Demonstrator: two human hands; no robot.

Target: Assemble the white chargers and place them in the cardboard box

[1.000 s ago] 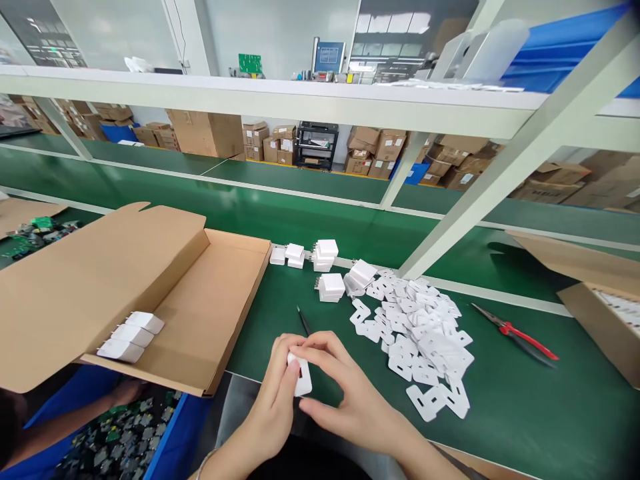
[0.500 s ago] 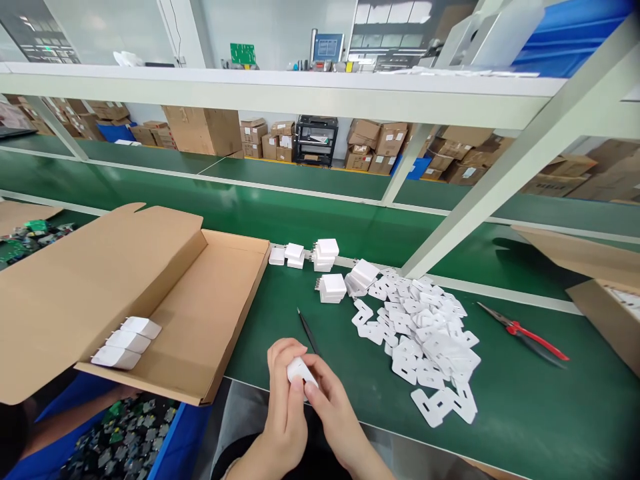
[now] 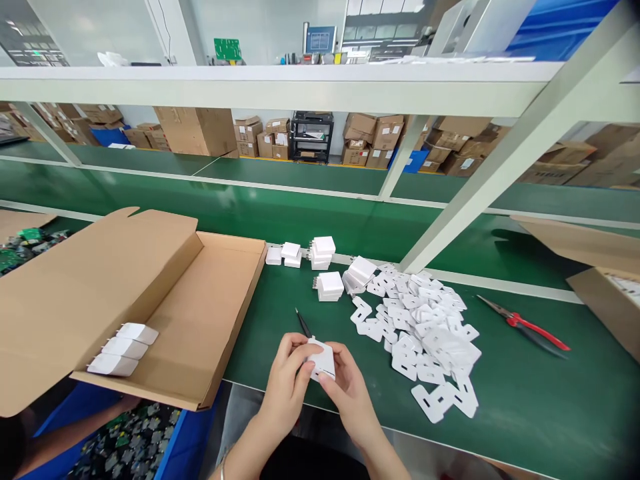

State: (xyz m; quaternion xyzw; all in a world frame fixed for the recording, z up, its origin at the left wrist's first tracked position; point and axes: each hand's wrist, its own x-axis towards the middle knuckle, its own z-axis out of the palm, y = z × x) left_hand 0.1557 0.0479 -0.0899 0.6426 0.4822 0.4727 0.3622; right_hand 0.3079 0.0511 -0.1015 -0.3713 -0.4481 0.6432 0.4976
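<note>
Green bench top (image 3: 525,400) runs the width of the view, w/ a white shelf frame (image 3: 280,87) overhead; stacked cartons sit far behind it.

Open cardboard box (image 3: 200,333) lies flat at the left, lid folded back; only three white adapters (image 3: 123,348) are laid in a short row at its near-left corner, touching each other, the rest of the tray floor bare; so packing looks barely begun, judging by how things lie.

Heap of white die-cut film pieces (image 3: 425,333) spreads on the bench right of centre; large, many pcs, so plenty of stock left to use.

Loose white adapters (image 3: 325,270) wait at the far side of the bench between box & heap; roughly half a dozen, some stacked, none w/ any film that I can make out; these look not yet done.

Red-handled pliers (image 3: 525,327) lie well right of the heap, untouched; a thin dark tool (image 3: 301,322) lies just beyond the hands, also untouched.

Blue bin (image 3: 130,443) of circuit boards sits below the box at lower left; another person's arm shows there, not part of this work.

Left hand (image 3: 285,387) & right hand (image 3: 350,393) meet at the near edge of the bench, both closed round one white adapter in hand (image 3: 321,360); fingertips pinch its sides & top, held just above the bench; whether film is on it yet, can't tell.

So: three in the box, one in hand, a handful still waiting.
</note>
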